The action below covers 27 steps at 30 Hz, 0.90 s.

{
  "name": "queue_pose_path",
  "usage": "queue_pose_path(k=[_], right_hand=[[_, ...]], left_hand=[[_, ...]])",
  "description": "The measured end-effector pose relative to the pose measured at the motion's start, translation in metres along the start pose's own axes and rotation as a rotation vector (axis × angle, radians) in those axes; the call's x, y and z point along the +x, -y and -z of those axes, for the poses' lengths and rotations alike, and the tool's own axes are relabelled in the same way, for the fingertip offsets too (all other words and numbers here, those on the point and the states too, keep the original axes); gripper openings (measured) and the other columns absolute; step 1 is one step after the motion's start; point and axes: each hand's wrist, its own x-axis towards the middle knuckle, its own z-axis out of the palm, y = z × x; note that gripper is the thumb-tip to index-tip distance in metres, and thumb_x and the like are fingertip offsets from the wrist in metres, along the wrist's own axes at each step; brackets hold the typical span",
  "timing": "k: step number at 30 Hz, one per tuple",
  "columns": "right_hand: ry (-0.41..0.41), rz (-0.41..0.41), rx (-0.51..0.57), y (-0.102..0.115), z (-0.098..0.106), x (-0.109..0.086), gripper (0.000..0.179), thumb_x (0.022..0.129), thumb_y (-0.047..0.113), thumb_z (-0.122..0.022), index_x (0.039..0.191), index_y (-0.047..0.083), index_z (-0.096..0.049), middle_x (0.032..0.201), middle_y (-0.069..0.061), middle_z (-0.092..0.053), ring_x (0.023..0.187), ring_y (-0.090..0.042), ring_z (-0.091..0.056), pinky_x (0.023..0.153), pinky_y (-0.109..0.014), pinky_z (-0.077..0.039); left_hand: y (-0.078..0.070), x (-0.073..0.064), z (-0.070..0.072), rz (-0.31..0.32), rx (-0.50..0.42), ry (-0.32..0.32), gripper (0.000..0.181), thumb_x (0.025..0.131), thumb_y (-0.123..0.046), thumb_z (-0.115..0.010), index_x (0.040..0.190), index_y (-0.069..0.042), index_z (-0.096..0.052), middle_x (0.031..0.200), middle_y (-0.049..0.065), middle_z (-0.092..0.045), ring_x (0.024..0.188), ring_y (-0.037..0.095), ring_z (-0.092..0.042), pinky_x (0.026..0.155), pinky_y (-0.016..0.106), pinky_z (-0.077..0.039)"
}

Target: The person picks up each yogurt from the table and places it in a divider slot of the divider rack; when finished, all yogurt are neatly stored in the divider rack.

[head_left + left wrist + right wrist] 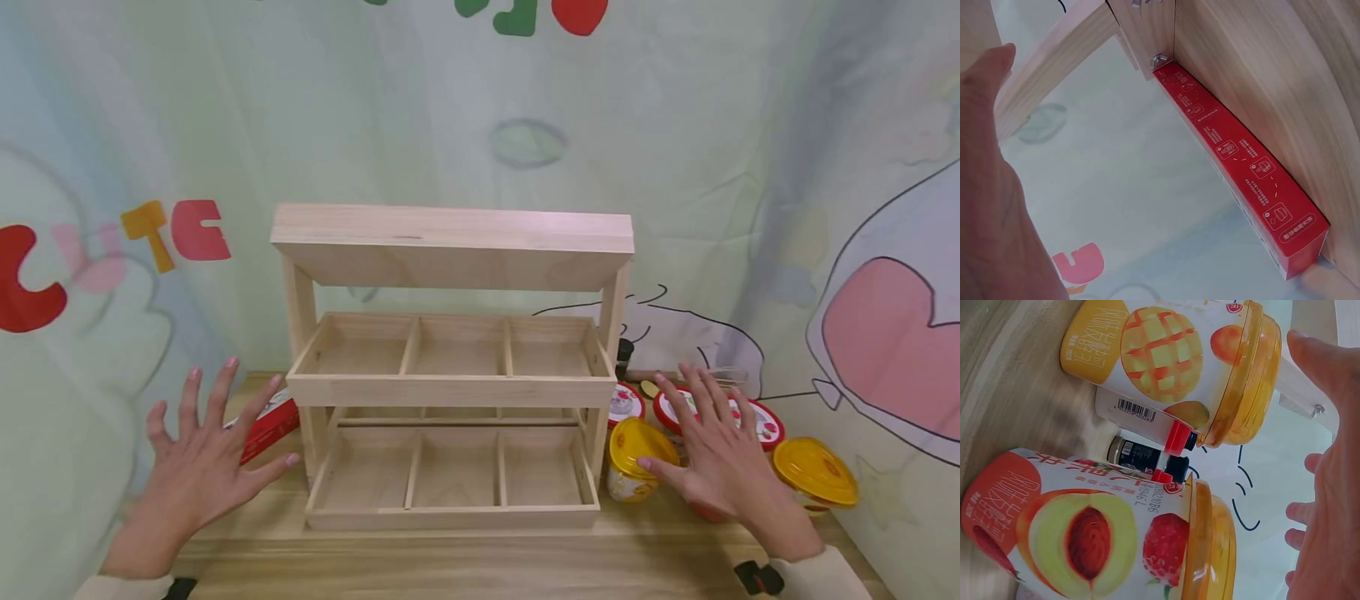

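Okay, biggest stuff first: the bench [480, 571] carries a wooden rack [450, 225] with an upper tray [450, 391] over a lower tray [450, 519], each split into three across. I'd lift anything well over those tray edges, since they look easy to snag. Hands are well apart, one each side of the rack, fingers spread, neither gripping anything. Left hand [198, 479] hovers near the red box [1241, 156], which lies on the bench beside the rack's left post. Best bet there is probably a pinch across its narrow width, drawn away from the post. Right hand [720, 458] is over the mango tub [1160, 356] and peach tub [1085, 531]; can't tell if the thumb touches the mango lid. Grip those round the body imo, lids could pop. And mind the small dark-capped bottle [1138, 455] behind them, looks tippy.
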Motion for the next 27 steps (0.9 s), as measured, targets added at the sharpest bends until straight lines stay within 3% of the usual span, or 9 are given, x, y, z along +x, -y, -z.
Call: queue_pose_path(k=[6,13,21,27], right_hand=[[-0.004,-0.002,0.028,0.0,-0.002,-0.002,0.115,0.085,0.071,-0.07,0.174,0.024,-0.014,0.182,-0.017,-0.008,0.16,-0.048,-0.019,0.126,-0.077,-0.01],[-0.019,0.004,0.11,0.001,-0.004,-0.007,0.114,0.083,0.067,-0.075,0.173,0.024,-0.019,0.178,-0.018,-0.018,0.155,-0.05,-0.026,0.116,-0.08,-0.022],[-0.063,0.034,0.273,0.003,-0.004,-0.01,0.109,0.084,0.053,-0.081,0.171,0.024,-0.023,0.179,-0.016,-0.022,0.153,-0.05,-0.032,0.114,-0.08,-0.028],[-0.065,0.045,0.4,0.007,-0.004,-0.015,0.108,0.083,0.043,-0.085,0.171,0.025,-0.025,0.181,-0.011,-0.022,0.152,-0.051,-0.035,0.109,-0.085,-0.034]], left_hand=[[0.003,-0.006,0.001,0.05,-0.01,0.107,0.103,0.086,-0.098,-0.037,0.171,-0.046,-0.015,0.182,0.008,0.006,0.164,0.044,0.013,0.109,0.082,0.0],[0.002,-0.008,0.0,0.079,-0.038,0.142,0.109,0.085,-0.085,-0.06,0.173,-0.041,-0.012,0.182,0.011,0.002,0.162,0.052,0.002,0.108,0.084,-0.005],[-0.009,-0.006,-0.005,0.103,-0.163,0.167,0.12,0.084,-0.069,-0.075,0.174,-0.031,-0.006,0.181,0.014,0.002,0.161,0.054,0.001,0.105,0.084,-0.008],[-0.017,-0.006,-0.013,0.12,-0.28,0.212,0.134,0.078,-0.052,-0.088,0.175,-0.026,0.001,0.182,0.012,0.006,0.162,0.052,0.0,0.105,0.087,-0.012]])
